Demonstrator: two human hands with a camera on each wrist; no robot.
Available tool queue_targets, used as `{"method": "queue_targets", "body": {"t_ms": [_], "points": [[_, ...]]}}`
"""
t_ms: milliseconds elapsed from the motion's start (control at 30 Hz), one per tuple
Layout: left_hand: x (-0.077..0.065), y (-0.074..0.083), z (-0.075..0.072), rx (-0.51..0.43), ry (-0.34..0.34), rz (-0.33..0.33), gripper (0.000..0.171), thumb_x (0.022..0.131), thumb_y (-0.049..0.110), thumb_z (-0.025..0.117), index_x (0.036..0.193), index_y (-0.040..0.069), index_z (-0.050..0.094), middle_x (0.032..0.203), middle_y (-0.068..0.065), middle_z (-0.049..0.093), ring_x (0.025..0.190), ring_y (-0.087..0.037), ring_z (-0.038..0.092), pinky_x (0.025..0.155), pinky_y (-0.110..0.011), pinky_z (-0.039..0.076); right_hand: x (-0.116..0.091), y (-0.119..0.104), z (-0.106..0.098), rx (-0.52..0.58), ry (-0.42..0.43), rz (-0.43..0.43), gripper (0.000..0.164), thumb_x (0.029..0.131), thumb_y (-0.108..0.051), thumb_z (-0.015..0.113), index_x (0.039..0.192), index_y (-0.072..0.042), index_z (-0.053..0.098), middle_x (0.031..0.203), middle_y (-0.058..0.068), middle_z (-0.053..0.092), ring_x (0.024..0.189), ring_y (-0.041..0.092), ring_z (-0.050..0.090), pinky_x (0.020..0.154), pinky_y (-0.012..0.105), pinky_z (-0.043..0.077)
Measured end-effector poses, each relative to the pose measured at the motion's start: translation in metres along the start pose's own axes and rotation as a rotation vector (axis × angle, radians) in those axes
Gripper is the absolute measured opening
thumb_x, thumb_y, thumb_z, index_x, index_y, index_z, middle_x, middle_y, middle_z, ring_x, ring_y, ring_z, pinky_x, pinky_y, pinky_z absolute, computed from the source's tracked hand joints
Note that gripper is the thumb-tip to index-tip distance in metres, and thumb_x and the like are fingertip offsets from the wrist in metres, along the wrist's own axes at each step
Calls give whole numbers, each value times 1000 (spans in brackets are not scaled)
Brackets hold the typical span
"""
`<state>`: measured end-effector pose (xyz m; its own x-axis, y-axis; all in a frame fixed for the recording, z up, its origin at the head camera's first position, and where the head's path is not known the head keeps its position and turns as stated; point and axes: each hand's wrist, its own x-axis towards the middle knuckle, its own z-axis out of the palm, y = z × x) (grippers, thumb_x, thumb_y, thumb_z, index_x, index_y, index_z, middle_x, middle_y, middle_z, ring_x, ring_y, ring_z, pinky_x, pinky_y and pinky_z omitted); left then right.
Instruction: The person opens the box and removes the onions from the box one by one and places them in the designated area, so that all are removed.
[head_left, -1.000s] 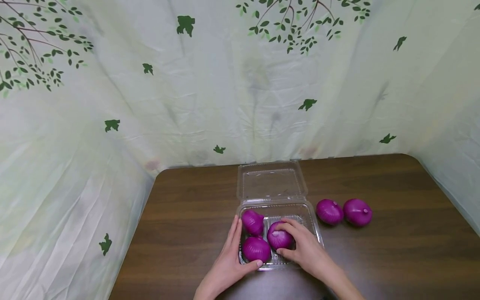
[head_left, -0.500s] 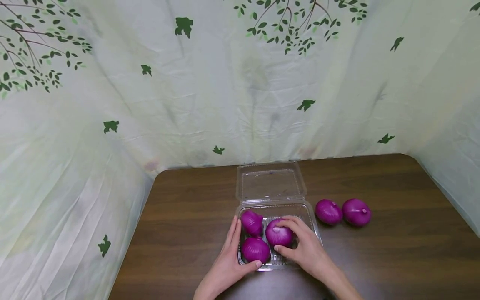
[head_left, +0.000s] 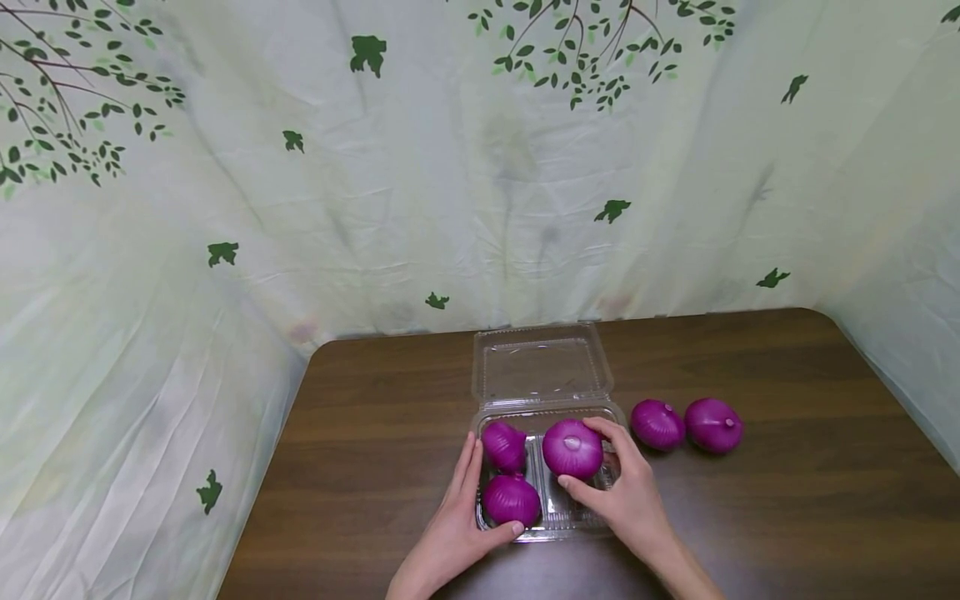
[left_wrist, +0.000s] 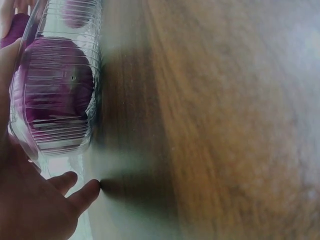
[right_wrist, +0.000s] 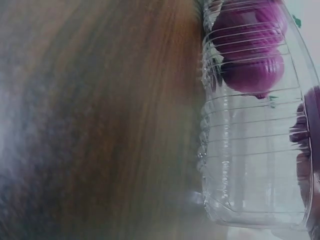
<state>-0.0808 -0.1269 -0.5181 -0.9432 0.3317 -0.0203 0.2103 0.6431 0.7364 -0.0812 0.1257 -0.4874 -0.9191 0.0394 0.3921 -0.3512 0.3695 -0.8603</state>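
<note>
Right-hand fingers (head_left: pixel 613 431) half-curled round onion (head_left: pixel 572 448) over clear container (head_left: pixel 557 508), left-hand fingers (head_left: pixel 466 472) straight along its side

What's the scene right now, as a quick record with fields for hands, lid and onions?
left hand: against the left side of the clear container
right hand: holds one purple onion raised over the container's right half
lid: open, folded back
onions inside: two, on the left
onions outside: two, on the table, right of the container

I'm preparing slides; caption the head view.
Right hand holds a purple onion above a clear container with two others inside, left hand against its side.
</note>
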Motion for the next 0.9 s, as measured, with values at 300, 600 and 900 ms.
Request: {"method": "queue_targets", "body": {"t_ms": [300,600,900], "points": [[0,0,0,-2,5,3,116,77,65,73,160,22,5,164,10,-6,145,-28,23,103,-55,40,2,-31,-11,-11,-3,68,71,68,-4,89,131,-4,56,126,6,61,98,19,64,83,30,54],[-1,1,-1,-2,9,3,115,77,64,73,160,22,5,164,10,-6,145,-30,24,101,-58,40,-2,-9,-22,34,37,69,78,67,-2,90,136,-13,54,130,2,58,109,12,59,91,18,46],[-1,1,-1,2,3,4,116,77,62,74,160,22,4,164,8,-7,144,-34,25,99,-61,41,-5,7,-46,84,33,55,84,69,-1,89,141,-15,50,138,2,48,118,12,54,95,18,45]]}}
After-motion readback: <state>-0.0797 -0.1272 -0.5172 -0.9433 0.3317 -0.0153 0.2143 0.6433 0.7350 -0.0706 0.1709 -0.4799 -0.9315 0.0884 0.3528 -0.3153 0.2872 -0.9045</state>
